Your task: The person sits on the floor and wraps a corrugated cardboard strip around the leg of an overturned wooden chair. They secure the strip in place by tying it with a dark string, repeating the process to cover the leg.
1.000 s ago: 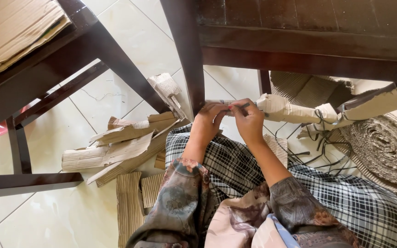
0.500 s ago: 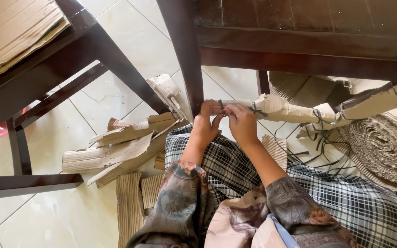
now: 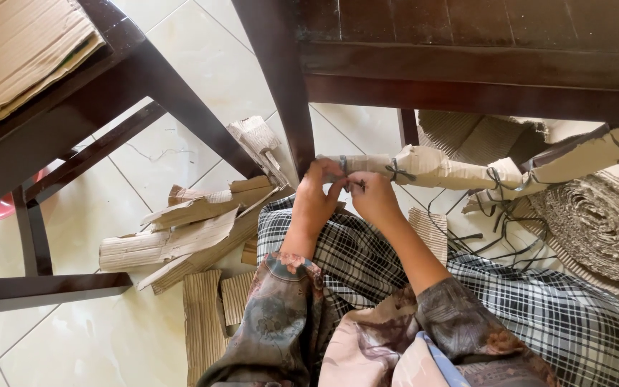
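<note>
Left hand [image 3: 318, 192]: seen at the centre of the frame, just below the dark table leg [image 3: 281, 86]. The fingers are curled narrow and pinched at the near end of the rolled cardboard bundle [image 3: 431, 168], where a thin dark string [image 3: 343, 163] is wrapped around it.

Right hand [image 3: 372, 197]: set just beside the left hand, touching it at the fingertips. The fingers are drawn in tight, and a short end of the string appears to be gripped between them; the exact hold is hidden by the knuckles.

Rolled cardboard bundle: a long, pale roll laid across the centre right of the frame, from the hands toward the right edge. It is bound at several places by dark string ties [image 3: 397, 172], and loose string ends are seen hanging below it at the right.

Cardboard scraps [image 3: 195, 226]: torn strips and folded pieces heaped on the tiled floor [image 3: 109, 337] at the centre left, with ribbed strips [image 3: 202, 315] laid below them.

Coiled corrugated disc [image 3: 600, 229]: a spiral of rolled cardboard placed at the right edge, beside the bundle.

Checked cloth [image 3: 539, 315]: a black-and-white plaid fabric spread over the lap in the lower half of the frame, under both forearms.

Patterned sleeves [image 3: 274, 315]: worn on both arms, at the lower centre.

Dark wooden table [image 3: 481, 64]: occupies the upper right.

Flat cardboard sheets [image 3: 16, 50]: stacked on a dark wooden frame in the upper left.
</note>
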